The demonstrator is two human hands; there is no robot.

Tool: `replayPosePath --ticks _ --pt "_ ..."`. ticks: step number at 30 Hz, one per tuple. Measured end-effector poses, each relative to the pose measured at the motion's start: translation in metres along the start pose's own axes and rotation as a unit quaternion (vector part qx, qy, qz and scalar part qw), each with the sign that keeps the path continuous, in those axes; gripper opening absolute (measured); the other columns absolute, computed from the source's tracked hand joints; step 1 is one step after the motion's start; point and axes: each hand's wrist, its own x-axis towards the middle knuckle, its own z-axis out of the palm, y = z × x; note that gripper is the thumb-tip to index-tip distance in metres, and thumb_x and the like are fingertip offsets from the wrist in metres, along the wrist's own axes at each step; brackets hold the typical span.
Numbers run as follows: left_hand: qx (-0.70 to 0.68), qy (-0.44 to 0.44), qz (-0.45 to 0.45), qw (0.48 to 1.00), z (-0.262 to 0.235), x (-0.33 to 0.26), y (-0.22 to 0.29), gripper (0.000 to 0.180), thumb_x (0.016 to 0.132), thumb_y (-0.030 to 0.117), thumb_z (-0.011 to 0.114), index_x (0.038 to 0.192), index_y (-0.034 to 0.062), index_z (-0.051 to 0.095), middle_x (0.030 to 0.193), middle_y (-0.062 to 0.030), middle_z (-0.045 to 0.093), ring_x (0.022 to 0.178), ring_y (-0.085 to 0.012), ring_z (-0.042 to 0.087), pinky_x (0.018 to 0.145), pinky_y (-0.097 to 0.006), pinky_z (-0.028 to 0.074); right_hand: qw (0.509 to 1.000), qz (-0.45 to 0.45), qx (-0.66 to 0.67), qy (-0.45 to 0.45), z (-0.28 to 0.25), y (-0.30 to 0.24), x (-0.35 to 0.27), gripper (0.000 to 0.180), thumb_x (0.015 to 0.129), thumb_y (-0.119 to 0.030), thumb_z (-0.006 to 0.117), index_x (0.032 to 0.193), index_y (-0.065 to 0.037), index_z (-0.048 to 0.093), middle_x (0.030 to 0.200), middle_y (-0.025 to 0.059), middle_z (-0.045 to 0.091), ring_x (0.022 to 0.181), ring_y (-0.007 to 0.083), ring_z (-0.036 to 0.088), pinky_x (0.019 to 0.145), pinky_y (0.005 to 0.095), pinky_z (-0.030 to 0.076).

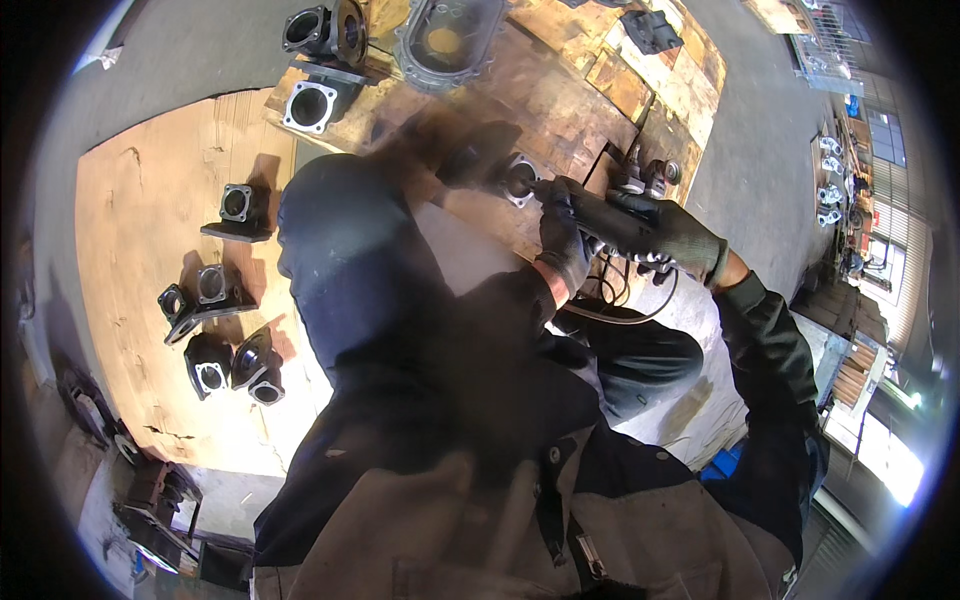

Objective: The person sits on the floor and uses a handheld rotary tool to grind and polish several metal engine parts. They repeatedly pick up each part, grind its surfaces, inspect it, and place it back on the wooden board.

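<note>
Both my hands, in dark gloves, are closed around a dark cylindrical die grinder (612,222). My left hand (563,245) wraps its front part, close to the thin tip. My right hand (692,238) grips the rear of the body. The tip points into the round bore of a metal casting with a pale square flange (521,202), lying on the wooden work surface (570,110). Whether the tip touches the bore wall cannot be made out. Behind the flange, the casting's dark body is blurred. A thin hose (640,320) loops below my hands.
Flanged castings (311,107) and an oval metal housing (405,52) sit at the far side. A dark part (650,33) lies far right. Another tool (655,176) rests beyond my right hand. Several castings (235,205) stand on a plywood board (140,380) at left.
</note>
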Motion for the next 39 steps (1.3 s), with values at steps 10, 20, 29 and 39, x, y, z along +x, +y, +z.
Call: replayPosePath --ticks 10,20,29,39 --pt "0.001 0.04 -0.012 0.999 0.017 -0.01 0.008 0.056 0.106 0.065 0.038 0.115 0.0134 0.06 0.108 -0.0053 0.068 0.104 -0.0204 0.066 0.095 -0.041 0.054 0.999 0.0 0.045 -0.001 -0.003 0.001 0.001 0.069 0.087 -0.011 0.076 0.15 0.001 0.05 0.135 0.0093 0.065 0.114 0.0106 0.062 0.098 0.0255 0.052" --pt "-0.018 0.024 -0.001 1.0 0.007 -0.004 0.001 0.053 0.099 0.06 0.062 0.13 0.0169 0.057 0.118 -0.0037 0.066 0.106 -0.0213 0.068 0.091 -0.041 0.058 0.998 -0.056 -0.026 0.008 -0.006 0.002 -0.004 0.068 0.087 -0.009 0.073 0.15 -0.001 0.05 0.133 0.0119 0.063 0.115 0.0198 0.061 0.1 0.0316 0.05" --pt "-0.019 0.02 0.0 1.0 0.005 0.0 0.005 0.055 0.099 0.06 0.062 0.134 0.0178 0.055 0.119 -0.0046 0.066 0.105 -0.021 0.068 0.092 -0.042 0.058 0.982 0.061 0.177 0.005 -0.002 0.0 0.002 0.07 0.087 -0.012 0.077 0.15 0.003 0.05 0.135 0.0087 0.065 0.114 0.0122 0.062 0.1 0.0279 0.051" --pt "-0.009 0.019 -0.016 1.0 -0.007 -0.003 0.003 0.037 0.102 0.045 0.065 0.131 0.0217 0.059 0.113 0.0004 0.065 0.106 -0.0166 0.064 0.092 -0.04 0.056 0.936 0.057 0.346 0.024 0.014 0.008 -0.011 0.069 0.092 -0.011 0.074 0.153 0.001 0.044 0.134 0.0125 0.065 0.104 0.0132 0.066 0.075 0.0228 0.054"
